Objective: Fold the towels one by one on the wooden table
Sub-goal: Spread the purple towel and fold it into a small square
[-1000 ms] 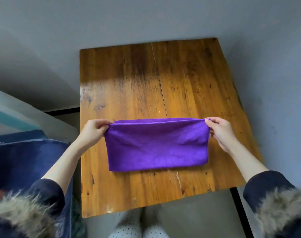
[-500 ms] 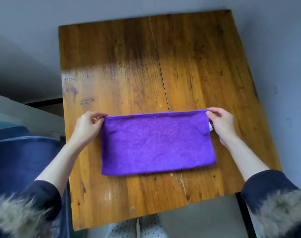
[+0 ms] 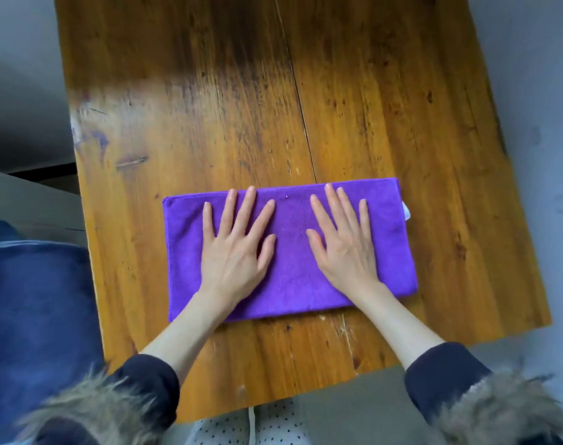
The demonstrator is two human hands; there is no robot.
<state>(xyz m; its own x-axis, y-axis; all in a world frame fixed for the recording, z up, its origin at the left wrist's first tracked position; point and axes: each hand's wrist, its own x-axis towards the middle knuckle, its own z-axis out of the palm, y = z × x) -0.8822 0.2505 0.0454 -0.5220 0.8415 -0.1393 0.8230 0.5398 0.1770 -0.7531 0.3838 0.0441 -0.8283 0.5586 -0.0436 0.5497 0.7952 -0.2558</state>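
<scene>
A purple towel lies folded into a flat rectangle on the near half of the wooden table. My left hand rests flat on the towel's left half, fingers straight and spread. On the right half, my right hand presses flat the same way. A small white tag pokes out at the towel's right edge.
A dark blue cushioned seat stands left of the table. Grey floor surrounds the table on the right and far side. My polka-dot slippers show below the table's near edge.
Both hands let go of the towel's far corners and moved inward, now lying flat on top of it. The view has come closer to the table.
</scene>
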